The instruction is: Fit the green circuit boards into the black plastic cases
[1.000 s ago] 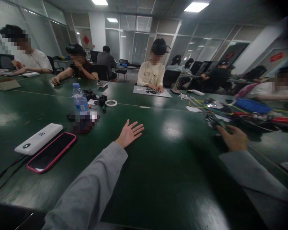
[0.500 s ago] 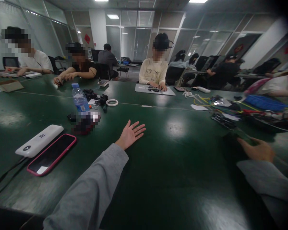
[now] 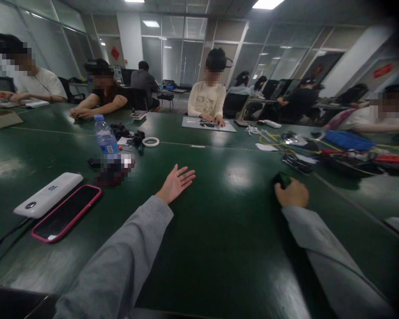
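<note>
My left hand [image 3: 174,185] rests palm up on the green table [image 3: 219,248], fingers spread and nothing in it. Further right, my right hand [image 3: 295,194] is closed around a small dark green, box-like object [image 3: 282,179], held at or just above the tabletop. Only its far side shows; the fingers hide the rest and its kind cannot be made out. To the left of my left forearm lie a phone in a pink case [image 3: 68,212] and a white power bank [image 3: 49,195] with a black cable.
A water bottle [image 3: 105,136], black gadgets [image 3: 121,132] and a white ring-shaped roll [image 3: 150,141] stand left of centre. At the right are cables [image 3: 295,161] and a blue tray [image 3: 349,139]. Across the table a person [image 3: 206,99] works on a grey board [image 3: 228,126]; others sit around.
My right hand has moved left and slightly forward with the dark green object, from the table's right side. My left hand stays open in nearly the same place. The view has shifted slightly.
</note>
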The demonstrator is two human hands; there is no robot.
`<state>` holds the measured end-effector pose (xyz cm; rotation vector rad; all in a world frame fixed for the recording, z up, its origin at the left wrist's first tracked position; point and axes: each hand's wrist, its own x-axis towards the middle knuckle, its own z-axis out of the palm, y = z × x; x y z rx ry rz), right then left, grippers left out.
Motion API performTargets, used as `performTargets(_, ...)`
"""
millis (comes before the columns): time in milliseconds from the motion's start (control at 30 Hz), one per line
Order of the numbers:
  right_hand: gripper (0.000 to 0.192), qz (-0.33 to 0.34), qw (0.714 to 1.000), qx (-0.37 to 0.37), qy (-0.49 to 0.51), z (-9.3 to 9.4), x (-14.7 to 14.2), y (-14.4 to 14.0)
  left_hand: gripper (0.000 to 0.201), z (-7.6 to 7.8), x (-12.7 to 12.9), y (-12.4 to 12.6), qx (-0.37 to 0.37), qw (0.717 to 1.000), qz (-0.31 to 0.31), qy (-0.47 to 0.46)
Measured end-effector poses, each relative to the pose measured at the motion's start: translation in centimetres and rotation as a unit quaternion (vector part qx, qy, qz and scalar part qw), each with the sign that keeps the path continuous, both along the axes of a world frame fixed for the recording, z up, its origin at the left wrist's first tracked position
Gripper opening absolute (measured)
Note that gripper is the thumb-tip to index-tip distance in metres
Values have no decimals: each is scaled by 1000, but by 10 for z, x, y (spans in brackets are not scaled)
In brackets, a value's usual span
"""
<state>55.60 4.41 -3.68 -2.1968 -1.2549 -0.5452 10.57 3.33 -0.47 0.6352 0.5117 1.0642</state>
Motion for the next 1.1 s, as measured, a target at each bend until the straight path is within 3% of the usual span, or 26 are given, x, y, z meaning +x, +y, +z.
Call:
performTargets(100,49,132,991,-24,-21,6,-104,5,51,-3,-2,4,43,993,86,69)
performTargets(200,48,306,952,-19,-22,14,-199,-1,45,-8,-4,8,105,966,169,165)
performTargets(267,46,392,920,-14,-15,17,-245,-11,43,-9,-3,9,131,951,188,208)
performTargets(367,46,476,879,-21,-14,20,-285,-29,38,-10,0,8,161,934,200,248)
performTargets(467,49,505,863,-19,0,21,-296,-40,29,-11,4,8,190,923,200,267)
performTargets(633,63,482,875,11,53,17,-289,-38,27,-13,5,10,198,931,194,236)
performTargets(800,49,481,872,3,89,12,-285,-38,28,-13,3,11,175,945,186,205)
performTargets(867,45,486,868,-5,102,12,-285,-39,28,-12,5,9,157,947,195,199)
performTargets(1033,45,455,882,13,121,16,-284,-39,27,-7,21,-6,54,938,288,188)
performTargets(1100,45,444,888,30,113,17,-283,-38,29,-3,28,-14,28,953,243,180)
